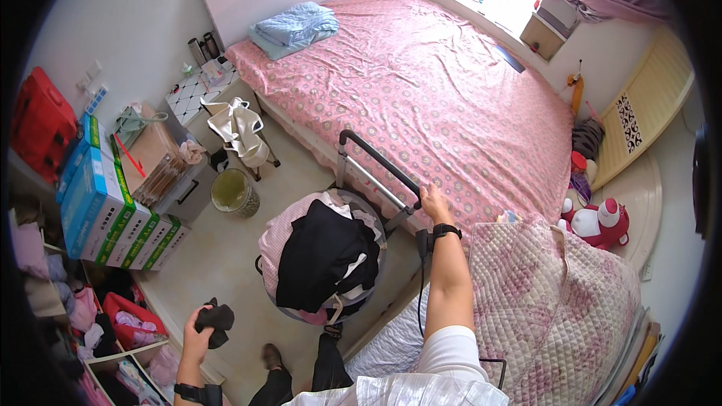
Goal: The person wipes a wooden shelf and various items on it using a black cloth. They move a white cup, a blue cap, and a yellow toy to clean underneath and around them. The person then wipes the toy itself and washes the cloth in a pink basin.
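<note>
My left hand (pixel 202 330) is closed around a small bundle of black cloth (pixel 220 324), held over the floor beside the open drawers. My right hand (pixel 433 202) rests at the near end of a black padded bar (pixel 381 160) on a silver metal frame next to the bed; its fingers are partly hidden. Between my hands stands a round grey basket (pixel 382 254) heaped with laundry. A black garment (pixel 310 254) lies on top, with a pink checked garment (pixel 273 237) to its left. Dark straps are on both my wrists.
The bed (pixel 428 96) has a pink patterned sheet. A waste bin (pixel 237 194) and a stool (pixel 273 152) draped with cream cloth stand beyond the basket. Stacked paper boxes (pixel 101 214) and a compartmented drawer (pixel 115 356) of clothes are at left; a quilted pad (pixel 536 304) is at right.
</note>
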Motion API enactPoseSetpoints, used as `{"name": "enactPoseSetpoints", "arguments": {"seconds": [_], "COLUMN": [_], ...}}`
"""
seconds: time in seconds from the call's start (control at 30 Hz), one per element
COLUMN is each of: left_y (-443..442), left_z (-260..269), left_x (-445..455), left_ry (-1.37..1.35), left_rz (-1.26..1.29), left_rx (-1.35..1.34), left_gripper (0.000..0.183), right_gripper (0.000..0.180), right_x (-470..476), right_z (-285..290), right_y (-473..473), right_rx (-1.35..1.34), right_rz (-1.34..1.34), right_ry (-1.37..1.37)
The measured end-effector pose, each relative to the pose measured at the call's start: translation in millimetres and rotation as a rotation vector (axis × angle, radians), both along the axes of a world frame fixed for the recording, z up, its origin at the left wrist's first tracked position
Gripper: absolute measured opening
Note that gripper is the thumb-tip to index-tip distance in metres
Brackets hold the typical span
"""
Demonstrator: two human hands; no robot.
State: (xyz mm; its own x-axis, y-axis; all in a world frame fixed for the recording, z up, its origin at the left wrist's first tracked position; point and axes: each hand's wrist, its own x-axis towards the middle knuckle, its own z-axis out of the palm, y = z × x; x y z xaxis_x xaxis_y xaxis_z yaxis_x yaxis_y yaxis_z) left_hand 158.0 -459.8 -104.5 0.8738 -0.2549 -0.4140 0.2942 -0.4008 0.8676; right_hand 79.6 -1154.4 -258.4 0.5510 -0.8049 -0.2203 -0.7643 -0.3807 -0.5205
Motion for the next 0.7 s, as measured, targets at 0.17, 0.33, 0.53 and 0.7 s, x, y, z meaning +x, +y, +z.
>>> {"name": "enactPoseSetpoints", "arguments": {"seconds": [0.17, 0.33, 0.53, 0.7], "left_y": [-15.2, -18.3, -7.7, 23.1], "left_z": [-4.1, -28.1, -57.9, -62.4], "left_x": [27.9, 23.8, 9.5, 9.7], "left_ry": [-0.073, -0.058, 0.043, 0.045], "left_rz": [0.071, 0.154, 0.14, 0.178], "left_rx": [-0.054, -0.127, -0.206, -0.195], "left_gripper": [0.047, 0.046, 0.048, 0.048], "right_gripper": [0.05, 0.046, 0.044, 0.046], "right_x": [9.0, 18.3, 19.9, 23.7], "right_z": [-28.2, -35.3, -27.4, -25.8], "right_y": [1.0, 33.9, 56.3, 100.9], "right_rx": [-0.015, -0.169, -0.162, -0.202], "right_rz": [0.04, -0.004, 0.009, 0.053], "right_ry": [-0.045, 0.029, 0.155, 0.218]}}
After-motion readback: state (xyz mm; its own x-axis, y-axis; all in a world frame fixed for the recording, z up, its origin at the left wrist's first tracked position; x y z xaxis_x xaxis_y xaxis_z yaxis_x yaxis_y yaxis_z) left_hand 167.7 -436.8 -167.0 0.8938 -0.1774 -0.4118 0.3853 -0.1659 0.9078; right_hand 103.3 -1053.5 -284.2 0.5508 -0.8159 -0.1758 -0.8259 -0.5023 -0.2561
